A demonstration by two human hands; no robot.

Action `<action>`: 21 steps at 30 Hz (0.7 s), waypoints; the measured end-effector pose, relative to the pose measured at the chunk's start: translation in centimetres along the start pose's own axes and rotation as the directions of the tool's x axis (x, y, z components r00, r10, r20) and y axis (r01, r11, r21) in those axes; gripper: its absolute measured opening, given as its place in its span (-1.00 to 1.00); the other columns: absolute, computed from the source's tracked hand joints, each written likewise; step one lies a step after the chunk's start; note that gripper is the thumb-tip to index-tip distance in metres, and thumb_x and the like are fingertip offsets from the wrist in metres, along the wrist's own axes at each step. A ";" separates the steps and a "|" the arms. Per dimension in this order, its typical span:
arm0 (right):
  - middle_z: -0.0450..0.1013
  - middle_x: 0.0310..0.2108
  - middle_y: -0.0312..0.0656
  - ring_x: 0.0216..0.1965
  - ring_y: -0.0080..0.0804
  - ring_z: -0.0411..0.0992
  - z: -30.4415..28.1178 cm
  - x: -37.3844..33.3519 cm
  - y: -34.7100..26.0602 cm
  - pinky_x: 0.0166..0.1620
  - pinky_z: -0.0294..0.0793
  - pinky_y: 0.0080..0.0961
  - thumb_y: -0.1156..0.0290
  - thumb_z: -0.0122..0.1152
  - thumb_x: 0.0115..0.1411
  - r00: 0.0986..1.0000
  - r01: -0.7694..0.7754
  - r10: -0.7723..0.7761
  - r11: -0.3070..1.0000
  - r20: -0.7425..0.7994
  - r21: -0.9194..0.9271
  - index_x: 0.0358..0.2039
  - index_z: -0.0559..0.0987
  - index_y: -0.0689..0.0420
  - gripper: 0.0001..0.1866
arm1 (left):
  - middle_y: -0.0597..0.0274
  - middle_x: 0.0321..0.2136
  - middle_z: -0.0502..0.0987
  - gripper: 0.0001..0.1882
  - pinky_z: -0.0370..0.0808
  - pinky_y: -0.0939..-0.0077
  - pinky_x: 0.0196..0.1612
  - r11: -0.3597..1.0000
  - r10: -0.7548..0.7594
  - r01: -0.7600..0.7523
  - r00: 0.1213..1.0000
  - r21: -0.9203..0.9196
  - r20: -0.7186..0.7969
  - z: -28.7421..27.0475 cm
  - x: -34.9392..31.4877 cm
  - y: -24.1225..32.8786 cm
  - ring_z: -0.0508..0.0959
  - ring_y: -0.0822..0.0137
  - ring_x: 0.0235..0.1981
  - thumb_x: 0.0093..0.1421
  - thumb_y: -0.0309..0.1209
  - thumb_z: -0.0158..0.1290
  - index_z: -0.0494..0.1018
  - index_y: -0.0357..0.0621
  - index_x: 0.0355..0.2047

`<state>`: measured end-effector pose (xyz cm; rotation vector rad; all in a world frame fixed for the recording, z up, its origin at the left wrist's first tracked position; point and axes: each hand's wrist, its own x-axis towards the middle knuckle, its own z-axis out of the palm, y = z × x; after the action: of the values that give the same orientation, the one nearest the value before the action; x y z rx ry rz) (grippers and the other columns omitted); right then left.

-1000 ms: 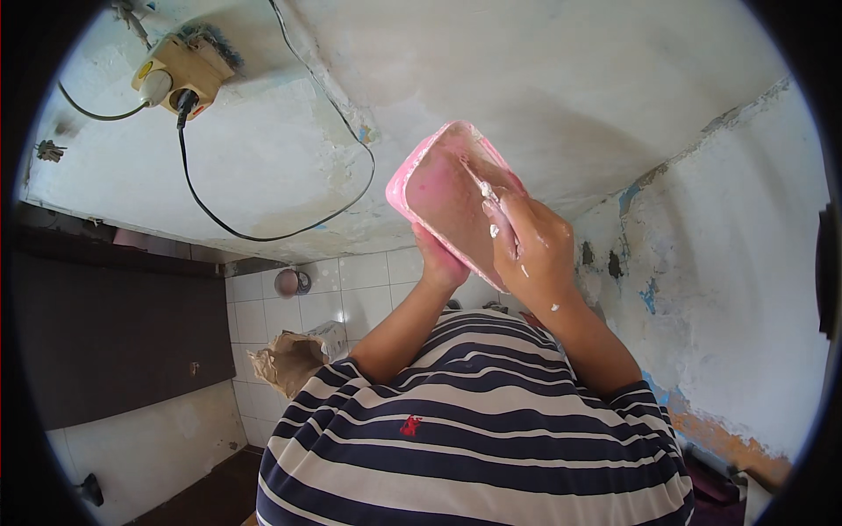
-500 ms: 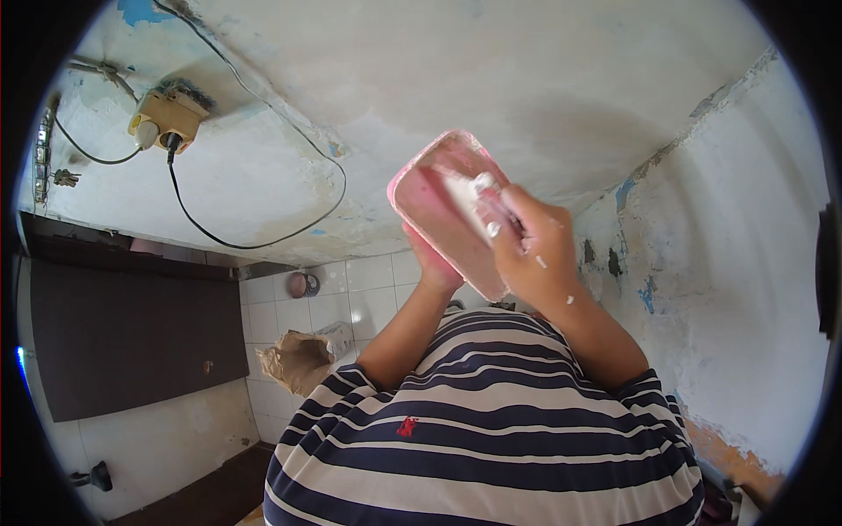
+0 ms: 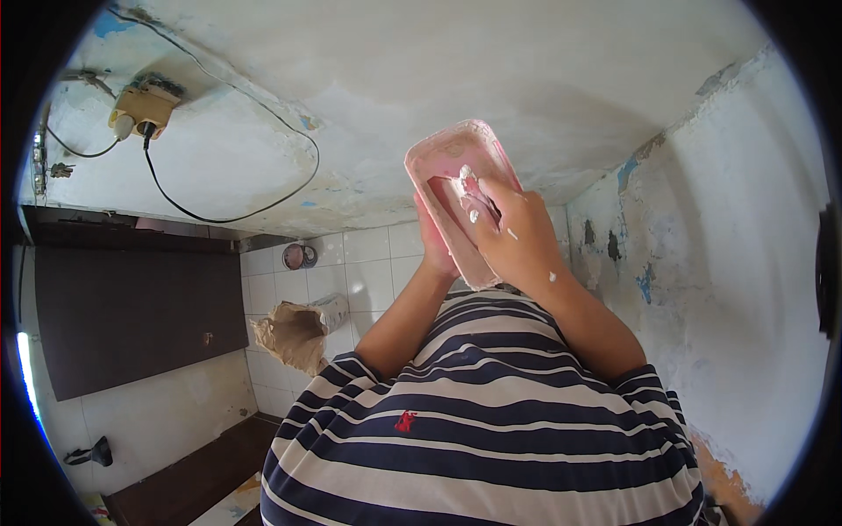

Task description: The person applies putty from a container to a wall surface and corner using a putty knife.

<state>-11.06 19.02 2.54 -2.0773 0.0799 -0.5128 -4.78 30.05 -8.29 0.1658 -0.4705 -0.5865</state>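
Observation:
My left hand [image 3: 435,238] grips a pink rectangular plastic tray [image 3: 445,143] from its left side and underneath, so part of its fingers is hidden. The tray tilts in front of my chest, its inside and rim smeared with white paste. In my right hand [image 3: 519,235] is a putty knife [image 3: 470,186], held over the inside of the tray. White paste clings to its upper end and its handle. The blade is partly hidden and its contact with the tray is hard to make out. Small white specks dot my right hand and wrist.
A patchy, peeling wall rises ahead and on the right. A socket block [image 3: 145,107] with plugs and a hanging black cable [image 3: 237,220] is at upper left. An open paper bag [image 3: 289,337] and a small round container [image 3: 299,256] stand on the tiles, near a dark panel [image 3: 140,320].
My right hand has drawn the putty knife slightly toward me and left within the tray. The tray has turned a little more upright and shifted slightly right.

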 end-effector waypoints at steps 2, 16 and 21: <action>0.50 -0.48 0.17 -0.43 0.20 0.50 -0.2 -0.3 0.5 -0.37 0.44 -0.06 0.46 0.20 0.16 0.997 -0.076 0.076 0.997 0.025 -0.019 -0.32 0.55 0.29 -0.85 | 0.18 0.26 0.30 -0.29 0.38 0.22 0.28 0.981 -0.051 0.071 0.992 0.182 -0.114 -0.6 -1.0 -0.7 0.37 0.21 0.24 0.43 0.20 -0.29 0.09 0.05 0.39; 0.39 -0.60 -0.04 -0.57 -0.45 0.30 -1.5 -1.5 5.6 -0.44 0.33 -0.40 0.42 0.22 0.23 0.957 -0.281 0.289 0.934 -0.005 0.221 -0.33 0.51 0.34 -0.80 | 0.04 0.30 0.31 -0.12 0.37 0.12 0.30 0.900 -0.274 0.379 0.875 0.213 -0.398 -3.0 -2.2 -3.8 0.39 0.10 0.28 0.36 0.37 -0.48 0.09 -0.03 0.41; 0.48 -0.54 0.16 -0.56 0.02 0.45 -1.9 -1.5 6.1 -0.44 0.37 -0.21 0.35 0.24 0.22 0.965 -0.263 0.260 0.959 0.034 0.108 -0.37 0.51 0.30 -0.77 | 0.09 0.28 0.34 -0.07 0.41 0.13 0.28 0.904 -0.283 0.383 0.870 0.192 -0.404 -2.7 -2.2 -4.3 0.41 0.12 0.25 0.29 0.44 -0.36 0.12 0.01 0.40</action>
<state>-12.27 14.58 -2.18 -1.9255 0.3044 -0.3274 -7.28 27.85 -12.70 0.6173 -0.1489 -0.8140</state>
